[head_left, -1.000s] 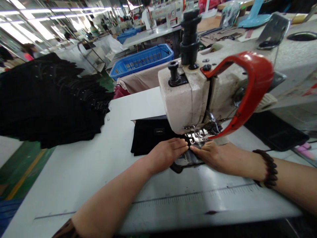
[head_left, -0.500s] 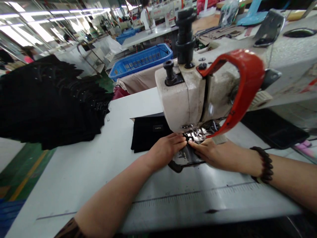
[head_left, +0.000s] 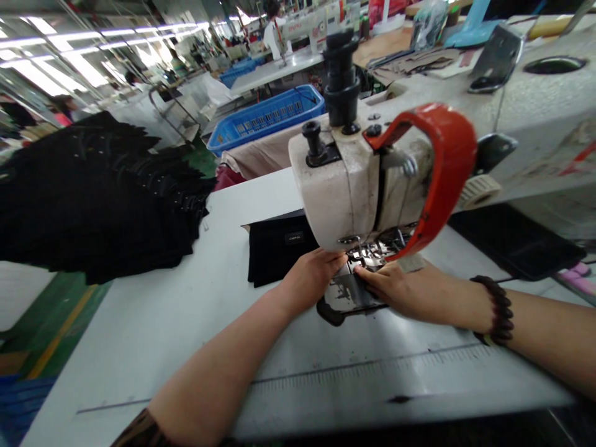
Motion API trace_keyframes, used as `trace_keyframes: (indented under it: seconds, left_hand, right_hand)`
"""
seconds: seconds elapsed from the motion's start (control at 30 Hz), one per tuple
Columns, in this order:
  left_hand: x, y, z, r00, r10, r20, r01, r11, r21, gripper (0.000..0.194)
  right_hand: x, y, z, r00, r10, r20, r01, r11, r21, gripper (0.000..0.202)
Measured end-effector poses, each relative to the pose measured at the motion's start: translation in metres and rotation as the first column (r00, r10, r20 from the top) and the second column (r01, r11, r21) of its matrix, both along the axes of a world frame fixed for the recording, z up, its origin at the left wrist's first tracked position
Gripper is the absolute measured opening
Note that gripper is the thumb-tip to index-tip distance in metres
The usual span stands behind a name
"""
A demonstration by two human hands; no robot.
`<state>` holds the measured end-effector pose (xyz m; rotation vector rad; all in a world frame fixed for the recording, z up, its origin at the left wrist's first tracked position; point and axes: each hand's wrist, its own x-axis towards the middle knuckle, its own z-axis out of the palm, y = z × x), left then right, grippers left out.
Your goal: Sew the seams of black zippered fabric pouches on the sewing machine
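Observation:
A piece of black fabric (head_left: 270, 251) with a small dark label (head_left: 294, 238) lies folded on the white table, its right part running behind the head of the sewing machine (head_left: 328, 192). At its near right edge, my left hand (head_left: 310, 279) is closed on the fabric, fingers together and tips beside the metal presser foot (head_left: 367, 253). On the other side of the foot, my right hand (head_left: 410, 288) has its fingers bent in and a fingertip close to the needle plate (head_left: 349, 292). What these fingers hold is hidden by the hand and the foot.
A thick stack of black fabric pieces (head_left: 93, 205) overhangs the table's left edge. Behind the table stands a blue basket (head_left: 270, 118). The machine's red guard (head_left: 454, 161) curves above my right hand. A dark flat object (head_left: 516, 242) lies at right. A ruler scale (head_left: 335, 372) marks the front.
My left fingertips have shifted slightly away from me and to the left, showing more of the needle plate. My right hand has hardly moved. The view has shifted a little.

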<state>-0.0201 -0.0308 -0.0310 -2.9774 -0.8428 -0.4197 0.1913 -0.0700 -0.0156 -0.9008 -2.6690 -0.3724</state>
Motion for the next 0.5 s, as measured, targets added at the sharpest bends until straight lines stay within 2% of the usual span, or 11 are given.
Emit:
trace_keyframes:
  seconds: [0.27,0.4,0.5]
  left_hand:
    - [0.002,0.0,0.001,0.997,0.06,-0.045,-0.062,0.998,-0.031,0.022]
    - [0.003,0.001,0.006,0.995,0.073,-0.073,-0.079,0.993,-0.087,0.024]
    - [-0.001,0.004,0.014,0.992,0.122,-0.042,-0.127,0.981,-0.148,0.024]
  right_hand:
    - [0.002,0.0,-0.006,0.999,-0.027,0.045,0.031,0.996,-0.078,0.027]
    - [0.002,0.002,-0.011,0.999,-0.025,0.044,0.029,0.996,-0.086,0.027]
    - [0.002,0.004,-0.013,0.999,-0.027,0.044,0.034,0.989,-0.146,0.026]
